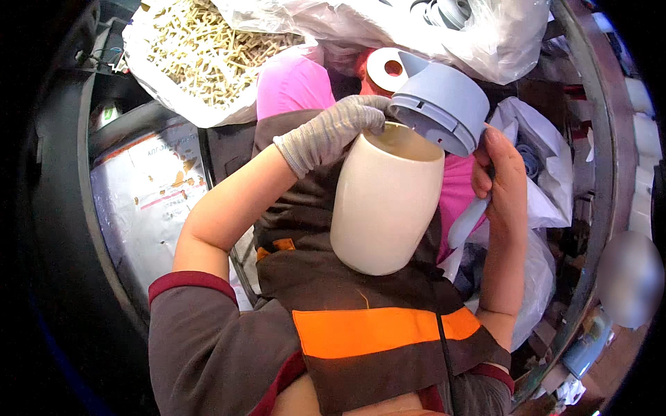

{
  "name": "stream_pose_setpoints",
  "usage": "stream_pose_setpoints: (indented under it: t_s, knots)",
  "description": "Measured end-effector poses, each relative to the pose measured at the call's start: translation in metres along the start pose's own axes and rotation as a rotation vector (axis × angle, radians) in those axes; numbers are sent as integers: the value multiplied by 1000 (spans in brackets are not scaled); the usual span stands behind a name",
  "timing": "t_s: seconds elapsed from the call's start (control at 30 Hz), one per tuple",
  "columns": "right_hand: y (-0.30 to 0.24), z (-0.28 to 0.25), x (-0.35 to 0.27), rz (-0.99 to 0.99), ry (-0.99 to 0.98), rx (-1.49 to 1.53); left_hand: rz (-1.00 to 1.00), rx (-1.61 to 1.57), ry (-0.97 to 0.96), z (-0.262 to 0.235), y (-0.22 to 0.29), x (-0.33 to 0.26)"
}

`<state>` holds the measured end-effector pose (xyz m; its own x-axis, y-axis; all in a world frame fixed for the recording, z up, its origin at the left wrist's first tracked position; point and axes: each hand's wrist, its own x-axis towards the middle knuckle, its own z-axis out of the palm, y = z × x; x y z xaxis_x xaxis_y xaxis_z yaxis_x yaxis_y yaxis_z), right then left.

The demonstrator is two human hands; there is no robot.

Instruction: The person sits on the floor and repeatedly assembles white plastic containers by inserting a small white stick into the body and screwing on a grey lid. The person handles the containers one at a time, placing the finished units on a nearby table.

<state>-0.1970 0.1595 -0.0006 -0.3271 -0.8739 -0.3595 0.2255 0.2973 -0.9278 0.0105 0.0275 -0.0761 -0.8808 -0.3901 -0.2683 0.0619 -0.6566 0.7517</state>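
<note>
A cream barrel-shaped jug body [388, 201] stands tilted on my lap, its open mouth up. My left hand [329, 135], in a grey striped knit glove, is closed on the jug's rim at the left. Just above the mouth, a grey-blue jug top [444, 104] with a pouring spout and a handle is held tilted. My bare right hand [501, 170] is wrapped round it where the handle [468, 222] joins. The top's underside faces the jug's opening; whether the two touch at the rim, I cannot tell.
A white sack [215, 52] of small beige pieces stands at the far left. Clear plastic bags [388, 28] with grey rings lie at the back. A white ring-shaped piece [386, 69] sits behind the jug. At right are a white bag [538, 132] and a dark frame edge [610, 139].
</note>
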Motion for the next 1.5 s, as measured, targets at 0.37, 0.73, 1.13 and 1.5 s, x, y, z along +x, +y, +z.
stream_pose_setpoints:
  t_s: [0.37,0.73,1.13,1.5]
  knots:
    - [12,-12,12,16,-53,-88,16,-550,-86,-6,-35,3]
    - [19,-13,7,-113,16,-256,53,-498,-147,6,-28,-2]
    - [45,-18,5,-217,-15,-380,-43,-258,-67,11,-30,-9]
    - [40,-12,-18,-159,-73,-537,47,-11,-128,21,-33,-25]
